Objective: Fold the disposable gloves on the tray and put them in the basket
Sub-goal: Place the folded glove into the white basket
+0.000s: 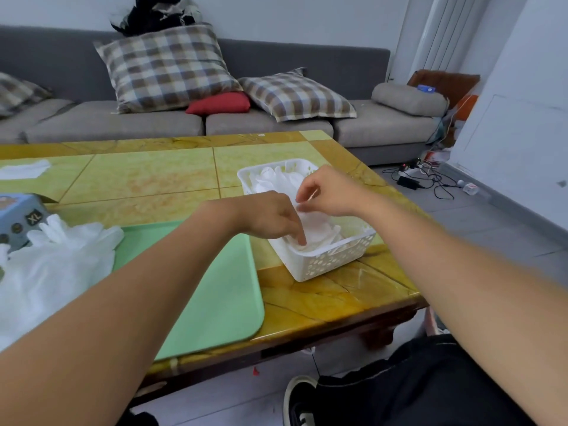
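1. While both hands work over the basket (310, 265), the unfolded gloves (58, 262) lie heaped well to the left of the left hand (270, 218), on the green tray (215, 302) and spilling off its left side, next to a blue glove box (18, 219).
2. Left hand: fingers point down into the basket, tips pressing the folded glove (316, 232), probably to keep it flat.
3. Right hand (322, 192), just beyond the left hand: thumb and fingers pinch a thin edge of the same glove, likely tucking it in.
4. More folded gloves (276, 179) sit behind both hands, at the basket's far end; the basket is on the counter (153, 176).
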Motion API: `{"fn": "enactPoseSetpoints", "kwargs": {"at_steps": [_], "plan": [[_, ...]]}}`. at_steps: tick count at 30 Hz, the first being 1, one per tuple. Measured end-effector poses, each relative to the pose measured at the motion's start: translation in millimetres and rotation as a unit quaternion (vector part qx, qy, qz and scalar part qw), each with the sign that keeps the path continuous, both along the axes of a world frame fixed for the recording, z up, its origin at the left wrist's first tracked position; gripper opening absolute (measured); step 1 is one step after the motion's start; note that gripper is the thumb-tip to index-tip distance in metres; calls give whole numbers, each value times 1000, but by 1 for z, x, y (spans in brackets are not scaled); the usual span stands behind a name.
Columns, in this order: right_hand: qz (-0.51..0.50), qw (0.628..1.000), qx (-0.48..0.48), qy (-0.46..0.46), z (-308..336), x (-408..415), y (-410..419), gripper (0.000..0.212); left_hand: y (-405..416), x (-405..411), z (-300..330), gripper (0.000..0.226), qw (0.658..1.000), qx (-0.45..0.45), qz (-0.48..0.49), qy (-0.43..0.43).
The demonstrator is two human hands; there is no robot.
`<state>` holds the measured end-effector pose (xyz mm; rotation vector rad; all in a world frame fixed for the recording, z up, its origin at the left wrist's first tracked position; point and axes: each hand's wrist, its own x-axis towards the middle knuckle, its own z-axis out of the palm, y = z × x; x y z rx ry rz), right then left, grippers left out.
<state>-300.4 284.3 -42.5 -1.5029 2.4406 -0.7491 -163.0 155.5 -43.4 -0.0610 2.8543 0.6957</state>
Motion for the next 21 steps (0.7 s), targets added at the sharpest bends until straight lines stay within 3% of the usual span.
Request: {"fn": "enactPoseSetpoints", "kwargs": {"at_steps": [4, 6, 9, 13, 16, 18, 21], "plan": [[49, 979, 196, 2, -14, 4, -14, 89, -1, 3, -6, 34, 1000, -13, 10, 19], [50, 971, 233, 7, -14, 4, -16, 105, -6, 6, -4, 22, 993, -1, 42, 112], [24, 971, 235, 25, -7, 7, -16, 115, -23, 8, -10, 22, 971, -71, 92, 207], [18, 958, 286, 9, -5, 21, -20, 93, -36, 13, -27, 38, 984, -58, 89, 143], [-7, 963, 267, 18, 3, 27, -23, 91, -38, 24, -15, 25, 978, -26, 82, 191], [-41, 977, 196, 67, 20, 35, -29, 83, -47, 33, -2, 19, 959, -26, 104, 264], [-57, 991, -42, 115, 39, 67, -47, 55, -67, 58, 4, 17, 946, -62, 169, 269]]}}
